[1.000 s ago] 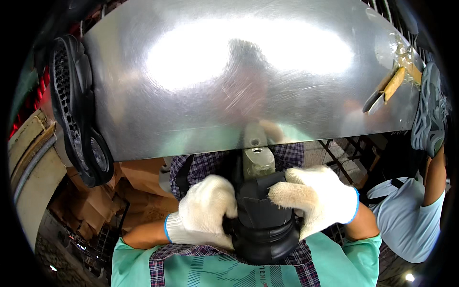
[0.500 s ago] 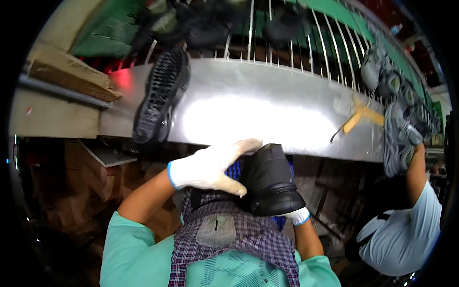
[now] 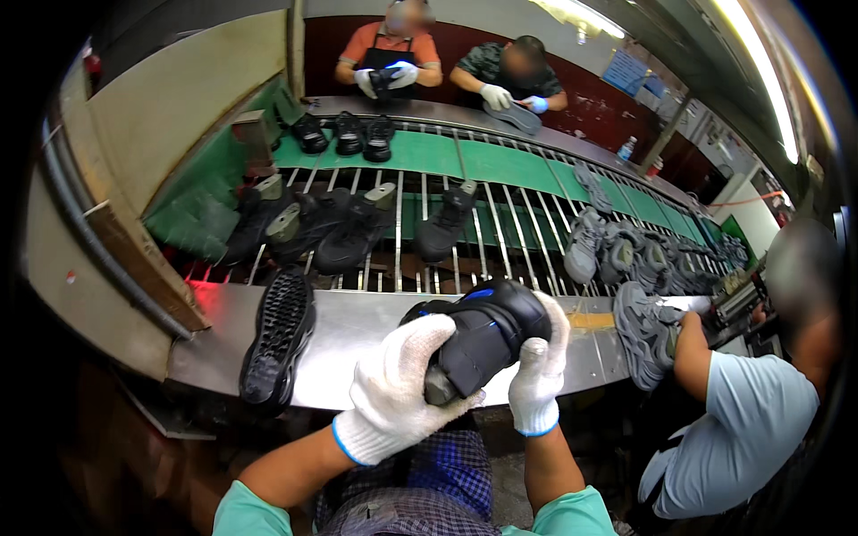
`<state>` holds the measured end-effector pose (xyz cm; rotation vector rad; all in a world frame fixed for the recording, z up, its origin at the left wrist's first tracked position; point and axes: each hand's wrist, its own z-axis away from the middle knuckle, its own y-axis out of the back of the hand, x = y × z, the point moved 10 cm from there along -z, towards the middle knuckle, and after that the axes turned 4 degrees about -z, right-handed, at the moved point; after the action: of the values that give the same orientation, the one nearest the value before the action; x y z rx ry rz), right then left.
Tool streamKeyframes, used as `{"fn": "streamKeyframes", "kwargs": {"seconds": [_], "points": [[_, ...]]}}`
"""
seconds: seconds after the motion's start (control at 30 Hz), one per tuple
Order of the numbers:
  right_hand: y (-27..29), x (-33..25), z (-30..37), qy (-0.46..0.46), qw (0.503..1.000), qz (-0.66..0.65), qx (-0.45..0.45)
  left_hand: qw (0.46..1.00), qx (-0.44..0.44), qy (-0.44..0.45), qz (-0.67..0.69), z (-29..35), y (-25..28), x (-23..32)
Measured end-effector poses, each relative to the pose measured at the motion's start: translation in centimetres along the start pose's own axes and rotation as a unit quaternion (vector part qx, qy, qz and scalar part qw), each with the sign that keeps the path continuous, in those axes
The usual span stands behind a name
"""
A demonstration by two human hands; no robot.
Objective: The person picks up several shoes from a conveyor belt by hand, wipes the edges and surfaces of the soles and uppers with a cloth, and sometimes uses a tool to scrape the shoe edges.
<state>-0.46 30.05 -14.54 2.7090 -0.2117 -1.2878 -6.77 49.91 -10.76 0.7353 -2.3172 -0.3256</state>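
Within 1 second the black shoe (image 3: 487, 344) had come up from the person's side of the metal bench (image 3: 344, 335), and it now appeared raised over the bench's near edge. The left hand (image 3: 398, 380), spread open beside the shoe 0.5 seconds earlier, had closed in, so both gloved hands grasped it: the left at the end with the grey-green block (image 3: 440, 389), the right hand (image 3: 539, 375) around the rounded other end. That 2-handed hold probably made the shoe steadier to turn or carry.

Toward the bench's left end an upturned black sole (image 3: 279, 330) reached the near edge; bare metal ran from it toward the held shoe. At the bench's right end a co-worker's arm (image 3: 693, 353) reached to a grey shoe (image 3: 642, 335), narrowing sideways room. Beyond the bench's far edge, a rod rack (image 3: 398, 232) bore other black shoes (image 3: 445, 223).
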Motion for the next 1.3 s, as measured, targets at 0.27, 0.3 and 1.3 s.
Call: {"fn": "streamKeyframes", "kwargs": {"seconds": [0.27, 0.3, 1.3], "points": [[3.6, -1.4, -0.4, -0.005, 0.963, 0.251, -0.095, 0.993, -0.096, -0.070, -0.002, 0.4, -4.2, 1.5], [3.9, -0.9, -0.9, -0.070, 0.959, 0.253, -0.109, 0.992, -0.095, -0.082, -0.024, 0.4, -4.3, 1.9], [10.4, 18.8, 5.7, -0.070, 0.839, 0.510, -0.174, 0.849, 0.176, 0.475, 0.152, 14.7, 1.8, -20.5]]}}
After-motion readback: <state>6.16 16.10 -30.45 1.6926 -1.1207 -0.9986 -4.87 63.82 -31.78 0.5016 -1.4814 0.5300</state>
